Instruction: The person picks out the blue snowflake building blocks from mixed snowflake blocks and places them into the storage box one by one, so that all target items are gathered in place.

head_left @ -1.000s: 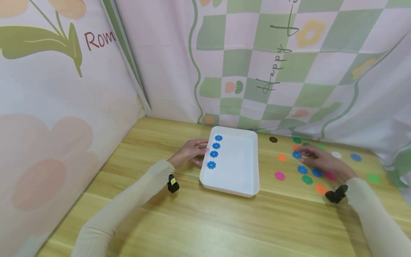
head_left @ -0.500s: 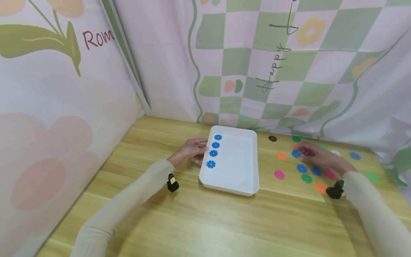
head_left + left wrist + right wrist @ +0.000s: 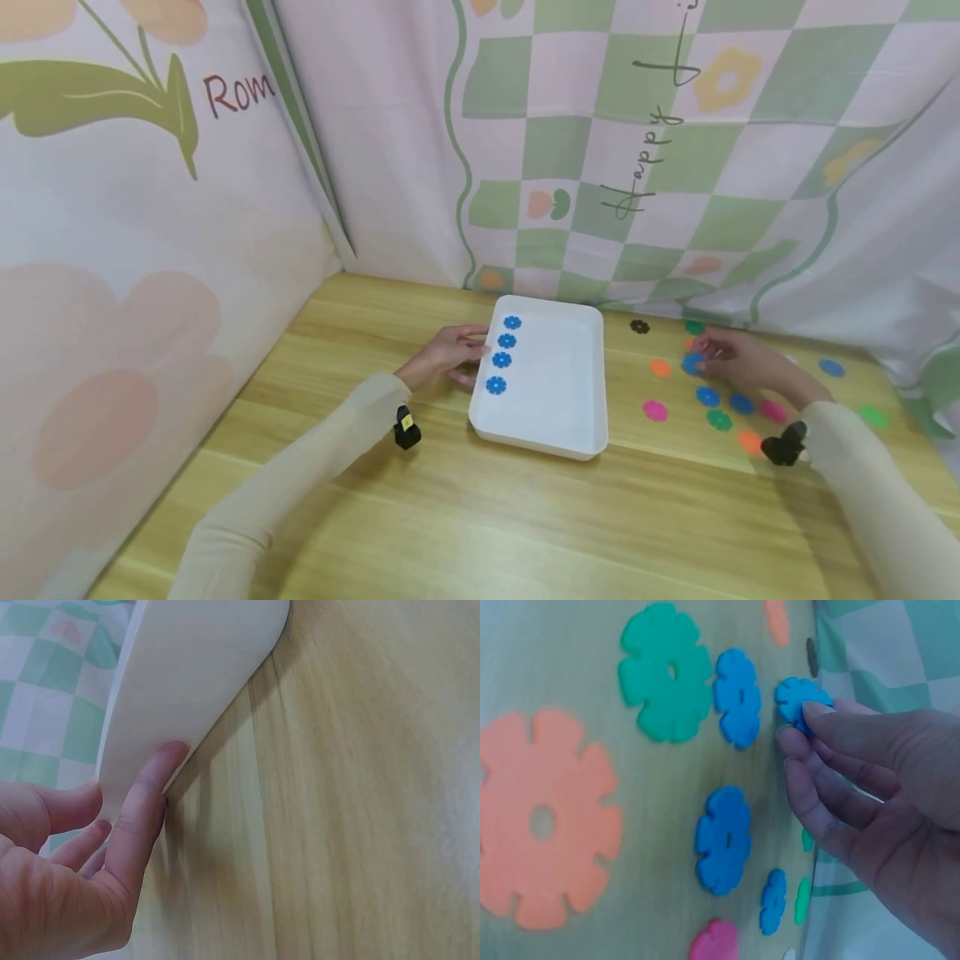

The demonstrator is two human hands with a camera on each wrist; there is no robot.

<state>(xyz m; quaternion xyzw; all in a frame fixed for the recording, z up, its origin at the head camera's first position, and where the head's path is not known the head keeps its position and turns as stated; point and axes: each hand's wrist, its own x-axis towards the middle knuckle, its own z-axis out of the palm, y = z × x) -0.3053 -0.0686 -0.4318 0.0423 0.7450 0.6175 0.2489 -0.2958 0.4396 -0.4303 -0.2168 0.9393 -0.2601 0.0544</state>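
Observation:
My right hand (image 3: 738, 358) pinches a blue flower-shaped plastic disc (image 3: 795, 699) between thumb and fingers, in the right wrist view tilted up from the table. My left hand (image 3: 90, 855) rests its fairly straight fingers against the outer side wall of a white tray (image 3: 187, 660). Inside that shallow tray (image 3: 555, 379), seen whole in the head view, several blue discs (image 3: 502, 360) form a column along the left side. Below the right hand lie two more blue discs (image 3: 707, 396) and a green disc (image 3: 719, 419).
Around the right hand are scattered an orange disc (image 3: 660, 367), a pink disc (image 3: 656, 410), a dark brown disc (image 3: 639, 327) and a light green disc (image 3: 873, 417). A checkered curtain (image 3: 555, 142) hangs along the back edge of the wooden table (image 3: 450, 517).
My right fingers have closed on the blue disc and tilted it slightly. The left hand and the tray stay as they were; the head view shifts a little.

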